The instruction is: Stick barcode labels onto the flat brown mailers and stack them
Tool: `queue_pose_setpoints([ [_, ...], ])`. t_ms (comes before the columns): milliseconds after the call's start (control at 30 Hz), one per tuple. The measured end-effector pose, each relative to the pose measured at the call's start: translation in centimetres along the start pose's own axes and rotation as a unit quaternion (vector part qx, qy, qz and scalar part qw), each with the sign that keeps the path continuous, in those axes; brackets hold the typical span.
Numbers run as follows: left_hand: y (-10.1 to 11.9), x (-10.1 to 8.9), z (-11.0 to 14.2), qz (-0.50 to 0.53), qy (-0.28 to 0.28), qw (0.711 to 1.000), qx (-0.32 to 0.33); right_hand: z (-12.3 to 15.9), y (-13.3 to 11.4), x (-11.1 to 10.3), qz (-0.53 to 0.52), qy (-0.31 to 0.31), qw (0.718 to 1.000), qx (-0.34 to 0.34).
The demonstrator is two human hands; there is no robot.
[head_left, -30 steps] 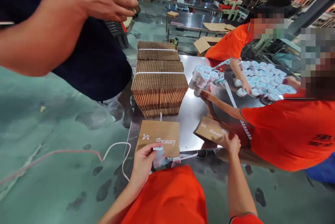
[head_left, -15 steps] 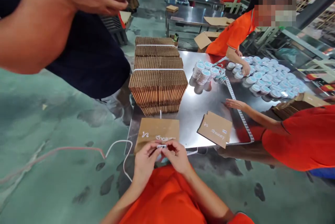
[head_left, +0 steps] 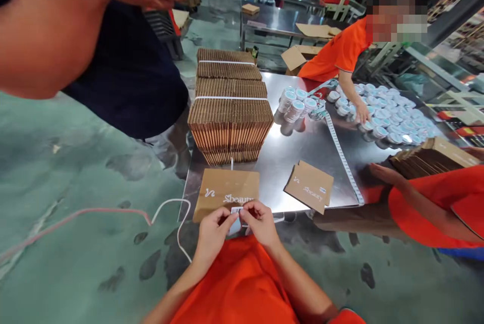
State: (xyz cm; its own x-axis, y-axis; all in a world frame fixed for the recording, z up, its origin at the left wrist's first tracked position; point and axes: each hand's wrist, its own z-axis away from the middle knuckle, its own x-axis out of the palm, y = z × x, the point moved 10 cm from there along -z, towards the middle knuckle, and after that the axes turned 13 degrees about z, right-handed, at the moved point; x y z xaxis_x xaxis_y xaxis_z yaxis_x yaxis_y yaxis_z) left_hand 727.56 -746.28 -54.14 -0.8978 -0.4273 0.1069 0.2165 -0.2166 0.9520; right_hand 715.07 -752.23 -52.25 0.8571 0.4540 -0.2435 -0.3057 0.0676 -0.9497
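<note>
My left hand (head_left: 213, 230) and my right hand (head_left: 260, 222) meet at the near edge of the steel table (head_left: 282, 162). Both pinch a small white label (head_left: 237, 210) between their fingertips. The label hangs over the near edge of a flat brown carton (head_left: 226, 194) printed "Sbeauty". A second flat carton (head_left: 310, 185) lies a little to the right, untouched.
A tall bundle of strapped flat cartons (head_left: 229, 112) stands behind. Stacked white jars (head_left: 297, 104) and many more jars (head_left: 389, 117) sit further back. A label strip (head_left: 340, 150) crosses the table. Co-workers in orange (head_left: 442, 198) reach in from the right; another person's arm (head_left: 56, 16) looms top left.
My right hand left the second carton and came across to join my left hand on the label. The co-worker's hand on the right drew back from the jars.
</note>
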Motion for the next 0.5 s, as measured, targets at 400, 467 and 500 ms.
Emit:
queue_pose_setpoints([
  [400,-5.2,-2.0,-2.9,0.029,0.030,0.999,-0.029,-6.8,5.8,-6.4,0.186,0.170,0.967,0.033],
  [467,-6.2,-2.4,-3.5,0.034,0.037,0.998,-0.034,-7.8,7.1,-6.0,0.193,0.157,0.967,0.047],
  [500,-6.6,-2.6,-3.6,0.034,0.040,0.998,-0.034,-8.0,7.5,-5.9,0.196,0.157,0.967,0.051],
])
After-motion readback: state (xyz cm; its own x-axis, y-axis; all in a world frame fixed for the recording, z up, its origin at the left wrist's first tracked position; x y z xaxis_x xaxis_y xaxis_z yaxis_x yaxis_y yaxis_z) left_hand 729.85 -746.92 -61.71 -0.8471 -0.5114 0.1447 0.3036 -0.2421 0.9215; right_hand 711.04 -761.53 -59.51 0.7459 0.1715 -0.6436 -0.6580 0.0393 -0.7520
